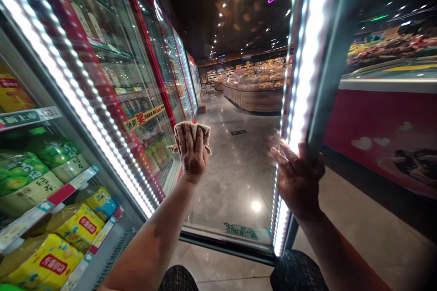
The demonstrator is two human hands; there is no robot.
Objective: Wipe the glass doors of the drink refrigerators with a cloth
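Observation:
My left hand [194, 152] presses a beige cloth [202, 129] against the inner side of the glass door [239, 177], with its fingers laid over the cloth. The cloth is crumpled and sticks out around the fingers. At the door's free edge, my right hand [298, 177] is curled around the dark door frame [321, 100], and some fingertips rest beside the bright light strip [305, 54]. The door stands swung open from a lit drinks cooler.
On the left, cooler shelves hold green-labelled bottles [23, 173] and yellow-labelled bottles [73, 227]. Red-framed coolers [150, 32] line the aisle beyond. Through the glass are a tiled floor [225, 145] and a wooden display counter [256, 97]. A red freezer chest [375, 122] stands at right.

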